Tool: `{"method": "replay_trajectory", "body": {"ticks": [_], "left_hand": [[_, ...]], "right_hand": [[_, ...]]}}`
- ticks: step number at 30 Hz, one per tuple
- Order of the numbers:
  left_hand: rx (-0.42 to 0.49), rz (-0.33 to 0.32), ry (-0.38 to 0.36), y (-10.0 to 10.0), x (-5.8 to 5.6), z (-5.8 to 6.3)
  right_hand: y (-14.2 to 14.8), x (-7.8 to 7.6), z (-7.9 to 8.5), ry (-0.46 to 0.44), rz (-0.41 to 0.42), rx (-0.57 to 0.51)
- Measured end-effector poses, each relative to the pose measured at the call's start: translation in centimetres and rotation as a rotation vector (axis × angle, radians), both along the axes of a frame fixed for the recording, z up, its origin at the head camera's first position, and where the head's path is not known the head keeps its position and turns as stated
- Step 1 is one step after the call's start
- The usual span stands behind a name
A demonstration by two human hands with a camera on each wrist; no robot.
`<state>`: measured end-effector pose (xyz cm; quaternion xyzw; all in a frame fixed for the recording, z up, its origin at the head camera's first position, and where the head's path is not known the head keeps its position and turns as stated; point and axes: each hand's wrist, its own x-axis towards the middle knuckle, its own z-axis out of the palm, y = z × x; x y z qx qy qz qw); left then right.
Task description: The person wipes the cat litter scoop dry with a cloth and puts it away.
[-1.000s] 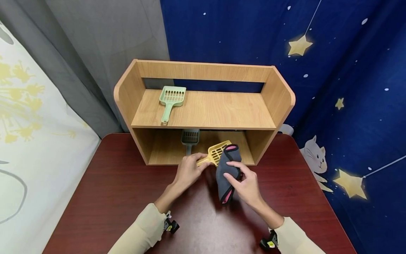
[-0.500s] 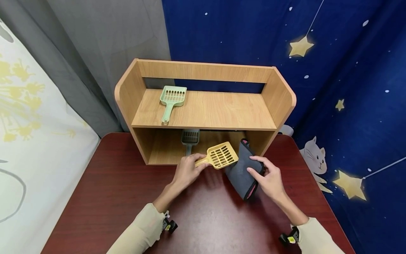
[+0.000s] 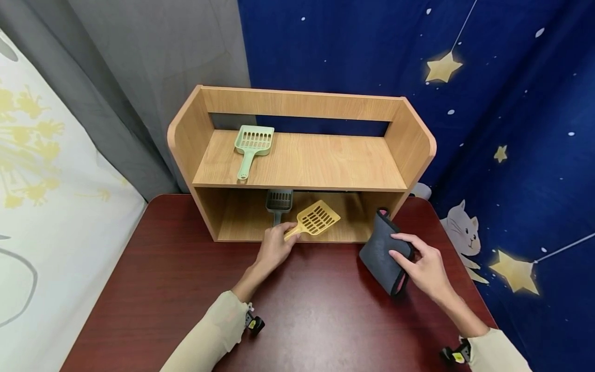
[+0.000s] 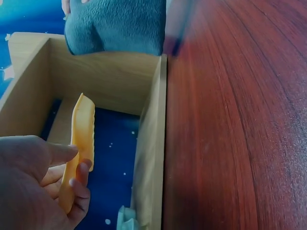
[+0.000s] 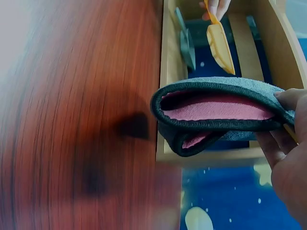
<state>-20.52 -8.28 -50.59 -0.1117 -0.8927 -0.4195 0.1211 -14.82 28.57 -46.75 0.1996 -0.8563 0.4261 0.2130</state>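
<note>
My left hand (image 3: 274, 248) grips the handle of a yellow litter scoop (image 3: 317, 217), its slotted head tilted up to the right in front of the lower shelf. The left wrist view shows the scoop (image 4: 82, 132) edge-on between thumb and fingers. Over to the right, my right hand (image 3: 426, 269) pinches a folded dark grey cloth (image 3: 383, 256) by its right edge. Black binding and a pink inner side of the cloth (image 5: 218, 110) show in the right wrist view. Cloth and scoop are well apart.
A two-tier wooden shelf (image 3: 297, 187) stands at the back of the dark red table (image 3: 307, 320). On its upper tier lies a light green litter scoop (image 3: 247, 161); a grey one (image 3: 279, 201) is in the lower tier, partly behind my left hand. Curtains (image 3: 325, 46) hang behind.
My right hand has carried the cloth rightward, off the yellow scoop's head, which it partly covered before. The left hand still holds the scoop, its head now slightly higher and more tilted.
</note>
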Motion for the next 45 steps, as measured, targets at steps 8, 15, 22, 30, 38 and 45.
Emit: {"method": "replay_trajectory", "body": {"ticks": [8,15,22,30,38,45], "left_hand": [[0.027,0.005,0.006,0.9,-1.2,-1.3],[0.025,0.008,-0.04,1.8,-2.2,-2.5],[0.043,0.027,-0.049,2.8,-3.4,-3.5],[0.073,0.071,-0.094,3.9,-4.7,-4.8],[0.043,0.12,-0.122,4.6,-5.0,-5.4],[0.028,0.127,-0.194,5.2,-5.3,-5.3]], "right_hand": [[2.9,0.0,-0.5,0.118,-0.005,0.135],[3.5,-0.2,-1.8,0.293,0.076,0.224],[2.2,-0.4,-3.0,0.314,0.127,0.227],[-1.3,-0.1,-5.2,0.267,0.205,0.22],[-4.0,1.0,-8.7,0.128,0.244,0.361],[-4.0,0.7,-9.8,0.172,0.231,0.409]]}}
